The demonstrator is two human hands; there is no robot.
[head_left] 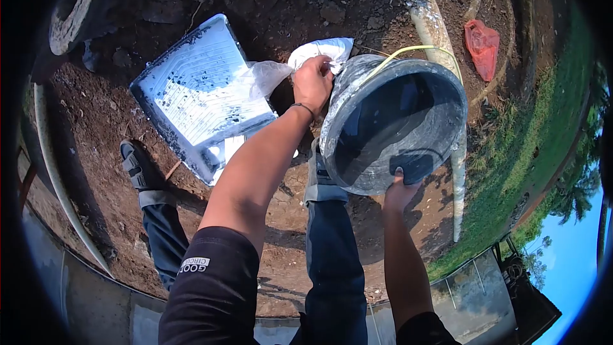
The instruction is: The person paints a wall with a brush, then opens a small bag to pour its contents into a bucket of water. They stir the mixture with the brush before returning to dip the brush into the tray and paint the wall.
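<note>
1. Right now your left hand [313, 83] is closed on the far-left side of the black plastic bucket smeared with white paint [399, 124], at its plastic-wrapped wall, with a crumpled white plastic bag [322, 49] bunched just above your knuckles.
2. Your right hand [401, 191] grips the near rim of the bucket, thumb hooked inside; the other fingers are hidden behind the wall.
3. You hold the bucket tilted, mouth turned toward you, above bare brown soil [96, 102]. No liquid is visible inside, though the dark interior hides much.
4. Left of the bucket, on the soil, lies the rectangular paint tray coated in white paint [198, 92], just beside your left hand; a clear plastic sheet [265, 76] drapes between them.
5. Risks, as I judge them: the wet-looking wall could slip from your left hand; tilting further could send any residue past the tray onto the soil or your jeans [329, 249]; the yellow cord handle [408, 51] might snag.
6. A red plastic bag [482, 45] lies far right, well apart, beside a white-streaked pipe [428, 16].
</note>
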